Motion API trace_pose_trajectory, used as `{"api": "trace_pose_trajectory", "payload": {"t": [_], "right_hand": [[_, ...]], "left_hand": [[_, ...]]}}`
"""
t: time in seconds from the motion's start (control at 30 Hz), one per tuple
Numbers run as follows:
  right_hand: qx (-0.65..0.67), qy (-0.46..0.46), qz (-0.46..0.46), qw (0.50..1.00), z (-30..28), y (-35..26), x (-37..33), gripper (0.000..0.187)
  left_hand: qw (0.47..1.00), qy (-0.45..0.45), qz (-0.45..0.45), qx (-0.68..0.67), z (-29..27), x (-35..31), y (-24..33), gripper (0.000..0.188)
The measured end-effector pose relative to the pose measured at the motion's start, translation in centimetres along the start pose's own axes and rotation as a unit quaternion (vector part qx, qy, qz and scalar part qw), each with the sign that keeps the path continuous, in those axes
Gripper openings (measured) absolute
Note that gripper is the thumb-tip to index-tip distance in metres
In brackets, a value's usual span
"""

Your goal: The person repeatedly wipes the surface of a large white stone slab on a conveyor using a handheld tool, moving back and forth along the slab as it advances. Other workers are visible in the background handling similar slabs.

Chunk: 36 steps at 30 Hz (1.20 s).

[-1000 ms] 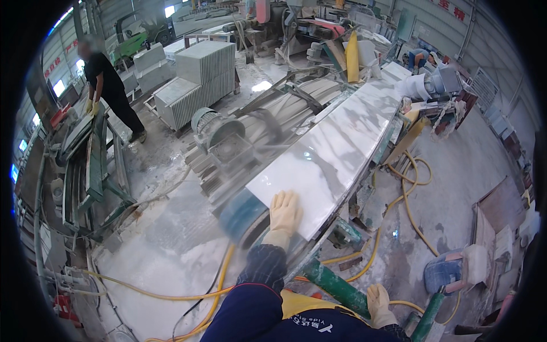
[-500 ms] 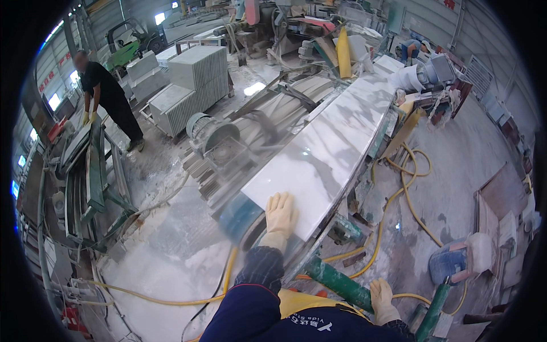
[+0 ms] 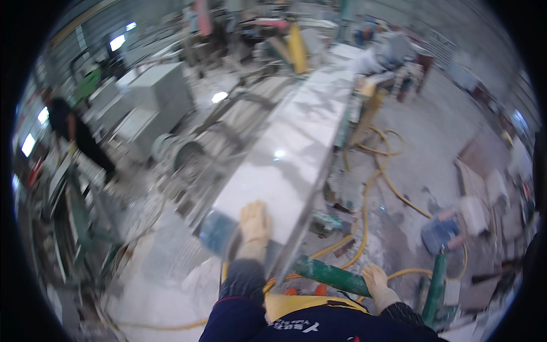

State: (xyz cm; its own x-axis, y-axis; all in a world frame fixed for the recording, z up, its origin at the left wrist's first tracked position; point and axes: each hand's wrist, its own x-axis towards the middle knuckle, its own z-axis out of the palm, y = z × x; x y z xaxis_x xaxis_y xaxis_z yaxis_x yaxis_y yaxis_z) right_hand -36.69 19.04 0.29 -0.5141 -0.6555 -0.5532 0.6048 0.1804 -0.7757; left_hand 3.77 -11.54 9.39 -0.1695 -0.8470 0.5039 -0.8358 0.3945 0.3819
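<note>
From the left hand (image 3: pixel 254 223), a hand could pass toward one o'clock over the pale slab (image 3: pixel 290 137), whose upper face offers a long free lane. A blue curved part (image 3: pixel 217 231) stands close by at nine o'clock, and a motor (image 3: pixel 178 153) sits in the way at half past ten. For the right hand (image 3: pixel 378 282), a green tube (image 3: pixel 330 273) bars nine o'clock, a green post (image 3: pixel 435 292) three, a blue container (image 3: pixel 439 235) two; the yellow hose (image 3: pixel 366 228) crosses at twelve.
</note>
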Motion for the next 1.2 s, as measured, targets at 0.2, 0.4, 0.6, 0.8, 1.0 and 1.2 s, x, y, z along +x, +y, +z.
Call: {"api": "trace_pose_trajectory", "payload": {"t": [0.2,0.4,0.6,0.8,1.0,1.2], "right_hand": [[0.054,0.011,-0.006,0.998,0.2,0.6,-0.2,0.03],[-0.006,0.023,-0.013,1.0,2.1,-0.2,-1.4,0.032],[0.007,0.037,-0.017,0.999,1.9,0.1,-1.5,0.032],[-0.056,-0.001,-0.011,0.998,0.5,0.1,0.3,0.035],[-0.011,0.08,0.046,0.996,1.6,-1.7,1.0,0.036],[0.003,0.063,0.024,0.998,1.7,-1.2,0.1,0.036]], "left_hand": [[1.0,-0.018,0.016,-0.001,-0.6,0.0,0.2,0.047],[0.999,-0.045,0.0,-0.003,-1.5,-0.3,0.6,0.046],[0.998,-0.055,-0.01,-0.007,-1.5,-0.7,0.2,0.047],[0.999,-0.048,-0.008,-0.015,-1.7,-1.1,0.0,0.047],[0.999,-0.03,0.006,-0.024,-1.8,-1.5,-0.2,0.044],[0.999,-0.021,0.014,-0.027,-2.0,-2.0,-0.5,0.043]]}}
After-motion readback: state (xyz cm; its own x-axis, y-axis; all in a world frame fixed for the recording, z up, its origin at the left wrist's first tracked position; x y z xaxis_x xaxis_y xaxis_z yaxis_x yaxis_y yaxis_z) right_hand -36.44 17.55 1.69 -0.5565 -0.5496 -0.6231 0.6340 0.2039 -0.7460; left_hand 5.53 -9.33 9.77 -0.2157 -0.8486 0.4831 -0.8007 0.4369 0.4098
